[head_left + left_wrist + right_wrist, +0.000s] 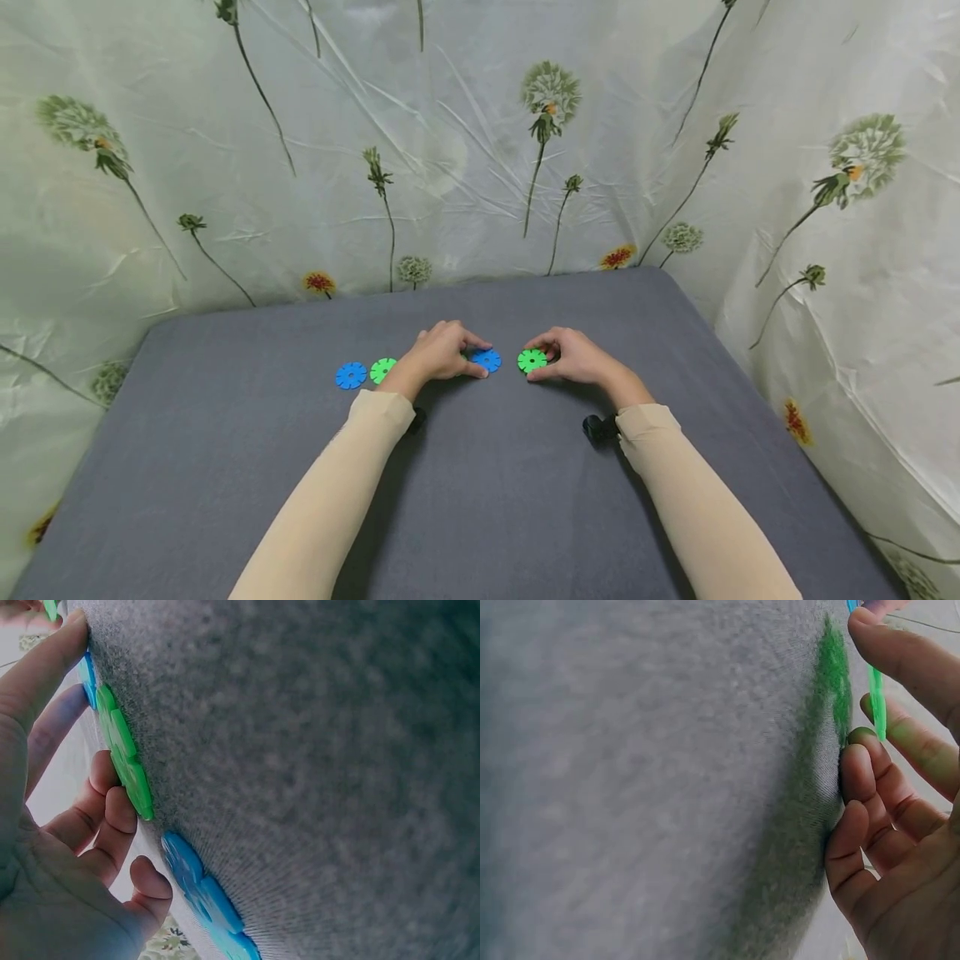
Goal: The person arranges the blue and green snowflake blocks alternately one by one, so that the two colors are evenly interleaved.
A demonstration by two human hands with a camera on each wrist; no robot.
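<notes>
Flat on the table lies a blue notched plastic disc point(486, 360), its edges between the thumb and index finger of my left hand point(438, 352). My right hand point(576, 357) pinches a green notched disc point(532, 360) by its rim. In the right wrist view that green disc point(878, 705) is raised off the cloth, with a green tint below it. Under the left palm, the left wrist view shows another green disc point(124, 754) and another blue disc point(206, 892) lying in line; the left hand mostly hides these in the head view.
Farther left in the row lie a blue disc point(351, 375) and a green disc point(383, 370), the latter close to the left wrist. Grey cloth covers the table point(495, 500). A flower-printed curtain point(465, 150) hangs behind it and along the sides.
</notes>
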